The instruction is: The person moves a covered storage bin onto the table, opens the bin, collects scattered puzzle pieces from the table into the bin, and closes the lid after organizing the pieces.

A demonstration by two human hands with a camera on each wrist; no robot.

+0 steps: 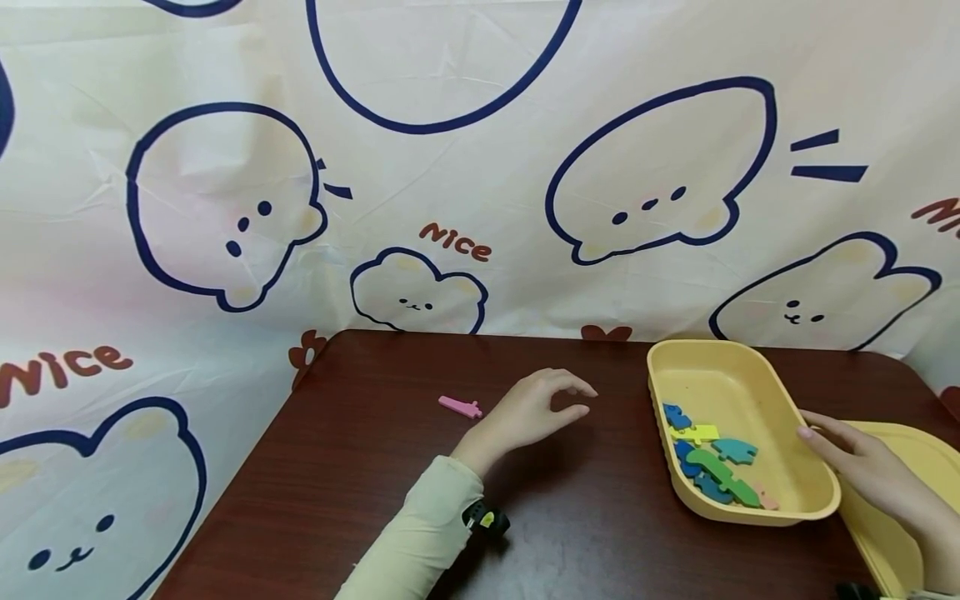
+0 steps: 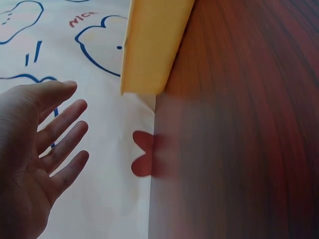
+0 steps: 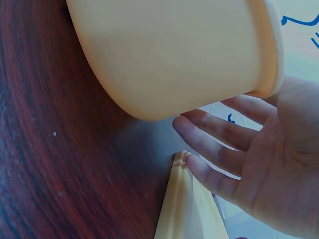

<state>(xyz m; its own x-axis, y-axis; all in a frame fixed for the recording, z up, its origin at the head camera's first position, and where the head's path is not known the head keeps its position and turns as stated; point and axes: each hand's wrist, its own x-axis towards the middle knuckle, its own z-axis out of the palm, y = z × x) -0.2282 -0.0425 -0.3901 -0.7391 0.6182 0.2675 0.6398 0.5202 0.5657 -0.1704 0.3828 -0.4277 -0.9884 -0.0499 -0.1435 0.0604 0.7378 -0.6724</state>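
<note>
My right hand (image 1: pixel 862 458) grips the right rim of a yellow plastic box (image 1: pixel 750 383), thumb over the edge and fingers under it on the outer side. The box leans to the left, and in the right wrist view its underside shows raised over the table on the hand's side. Several flat puzzle-like pieces, among them a green piece (image 1: pixel 720 475), a yellow piece (image 1: pixel 695 433) and a teal piece (image 1: pixel 735 451), lie gathered along its left wall. Left of the box, my left hand (image 1: pixel 525 408) hovers over the table with loosely bent fingers, holding nothing. A small pink piece (image 1: pixel 460 407) lies beyond the left wrist.
A yellow lid (image 1: pixel 888 533) lies on the dark wooden table (image 1: pixel 360 467) beneath my right hand and forearm. Behind the table hangs a white cloth (image 1: pixel 480 183) printed with cartoon outlines, reaching down to its back edge.
</note>
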